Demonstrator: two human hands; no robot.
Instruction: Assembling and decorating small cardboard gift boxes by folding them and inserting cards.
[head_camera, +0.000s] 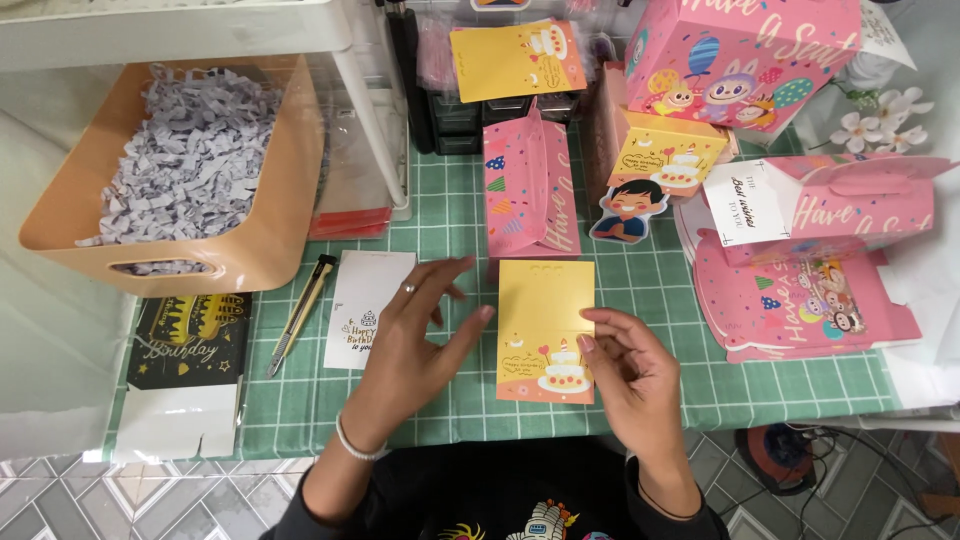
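Observation:
A yellow card with a cake drawing lies flat on the green grid mat in front of me. My left hand hovers flat just left of it, fingers spread, fingertips reaching the card's left edge. My right hand rests at the card's right edge, thumb and fingertips touching it. A folded pink gift box stands just behind the card.
A tan bin of grey shredded paper sits at the left. A utility knife, a white card and a black card lie left of my hands. Pink boxes, more cards and a cartoon boy cutout crowd the right.

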